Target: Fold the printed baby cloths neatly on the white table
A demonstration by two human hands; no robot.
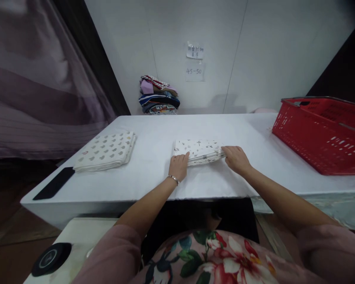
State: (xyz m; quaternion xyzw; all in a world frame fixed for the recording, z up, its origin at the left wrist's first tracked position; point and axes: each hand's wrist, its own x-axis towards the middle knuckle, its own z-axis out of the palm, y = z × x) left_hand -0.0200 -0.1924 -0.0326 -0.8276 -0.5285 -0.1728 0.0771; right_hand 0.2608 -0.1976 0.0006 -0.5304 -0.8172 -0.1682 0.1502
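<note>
A folded white cloth with a small scattered print (198,147) lies on the white table in front of me, its layered near edge facing me. My left hand (179,165) grips its near left corner, a bracelet on the wrist. At the near right corner, my right hand (235,158) pinches the layers. The near edge looks slightly raised off the table. My thumbs and the cloth hide some of the fingers. Farther left lies a second folded white cloth with grey motifs (108,149), apart from both hands.
A red plastic basket (319,138) stands at the table's right end. Near the left edge lies a flat black item (54,184). Against the wall is a stack of folded fabrics (158,96), left of paper signs (195,71). A round black object (51,259) sits lower left.
</note>
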